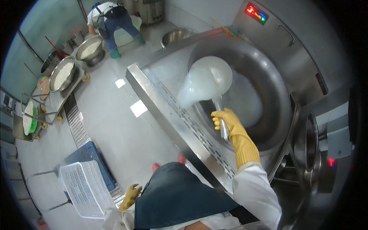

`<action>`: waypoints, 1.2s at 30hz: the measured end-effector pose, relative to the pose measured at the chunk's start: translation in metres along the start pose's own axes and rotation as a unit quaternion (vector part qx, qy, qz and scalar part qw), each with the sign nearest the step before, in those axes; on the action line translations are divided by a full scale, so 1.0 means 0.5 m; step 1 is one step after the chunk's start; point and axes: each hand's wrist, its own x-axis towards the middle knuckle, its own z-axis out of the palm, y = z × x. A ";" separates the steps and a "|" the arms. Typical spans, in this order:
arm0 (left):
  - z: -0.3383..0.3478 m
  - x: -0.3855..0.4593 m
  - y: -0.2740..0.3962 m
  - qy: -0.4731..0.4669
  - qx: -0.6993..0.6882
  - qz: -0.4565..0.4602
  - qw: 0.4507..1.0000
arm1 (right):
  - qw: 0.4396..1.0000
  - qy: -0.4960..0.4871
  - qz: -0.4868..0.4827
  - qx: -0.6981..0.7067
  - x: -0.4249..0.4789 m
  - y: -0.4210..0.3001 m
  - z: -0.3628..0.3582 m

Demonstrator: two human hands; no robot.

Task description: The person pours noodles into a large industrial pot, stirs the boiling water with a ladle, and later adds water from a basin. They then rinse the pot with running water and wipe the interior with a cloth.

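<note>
My right hand, in a yellow rubber glove, is closed around the metal handle of a large ladle. The ladle is tilted over the left rim of a big metal wok, and cloudy whitish liquid spills from it toward the slotted drain along the stove's front. More cloudy liquid lies in the wok. My left hand, also in a yellow glove, hangs low beside my dark apron, near a white plastic basket; its fingers are partly curled and I see nothing in them.
The white basket rests by a blue platform cart at lower left. A metal-edged stove counter runs diagonally before me. Metal bowls of white food stand on a trolley at left. Another person bends over a tub at the back.
</note>
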 end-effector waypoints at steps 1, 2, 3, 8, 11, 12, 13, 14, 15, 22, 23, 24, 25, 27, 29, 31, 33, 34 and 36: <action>0.004 0.026 -0.026 -0.016 0.017 0.030 0.999 | 1.000 0.016 -0.001 -0.006 -0.011 0.000 -0.006; 0.007 0.049 -0.053 -0.028 0.032 0.059 0.997 | 1.000 0.020 -0.004 -0.001 -0.012 0.005 -0.014; 0.005 0.042 -0.038 -0.021 0.013 0.040 0.999 | 1.000 0.015 -0.006 -0.002 -0.007 0.007 -0.007; 0.013 -0.015 0.071 0.022 -0.014 -0.056 0.998 | 0.997 0.025 -0.011 -0.069 -0.043 -0.023 0.039; 0.000 0.048 -0.019 -0.012 0.012 -0.014 1.000 | 0.971 0.042 -0.114 -0.206 0.054 0.076 -0.046; -0.006 0.052 -0.017 -0.027 -0.024 -0.001 0.999 | 0.954 0.057 -0.134 -0.262 0.069 0.115 -0.079; -0.008 0.053 -0.018 -0.034 -0.068 0.010 0.997 | 0.940 0.057 -0.104 -0.318 0.033 0.065 -0.061; -0.008 0.052 -0.010 -0.030 -0.057 0.002 0.998 | 0.925 0.063 -0.091 -0.364 0.016 0.043 -0.064; -0.009 0.049 0.006 -0.025 -0.048 -0.004 0.999 | 0.906 0.067 -0.078 -0.410 -0.001 0.020 -0.067; 0.023 0.093 0.168 -0.036 0.015 -0.054 0.998 | 0.796 0.191 -0.100 -0.565 0.029 0.034 -0.265; 0.033 0.099 0.186 -0.039 -0.015 -0.066 0.997 | 0.803 0.222 -0.067 -0.549 0.057 0.055 -0.321; 0.043 0.107 0.203 -0.037 -0.049 -0.079 0.995 | 0.796 0.245 -0.055 -0.551 0.066 0.046 -0.360; 0.051 0.115 0.224 -0.033 -0.083 -0.090 0.992 | 0.797 0.270 0.003 -0.540 0.082 0.044 -0.396; 0.070 0.120 0.248 -0.059 -0.091 -0.082 0.991 | 0.798 0.333 0.080 -0.496 0.127 0.058 -0.493; 0.082 0.126 0.251 -0.096 -0.111 -0.052 0.988 | 0.779 0.421 0.164 -0.436 0.183 0.098 -0.606; 0.094 0.118 0.247 -0.092 -0.114 -0.059 0.987 | 0.747 0.477 0.192 -0.422 0.231 0.122 -0.653; 0.110 0.094 0.287 -0.077 -0.033 -0.080 0.993 | 0.770 0.504 0.163 -0.357 0.284 0.201 -0.746; 0.118 0.069 0.290 -0.069 -0.012 -0.077 0.995 | 0.820 0.532 0.136 -0.162 0.294 0.153 -0.667; 0.115 0.050 0.295 -0.041 -0.031 -0.096 0.994 | 0.856 0.500 0.128 -0.033 0.331 0.196 -0.682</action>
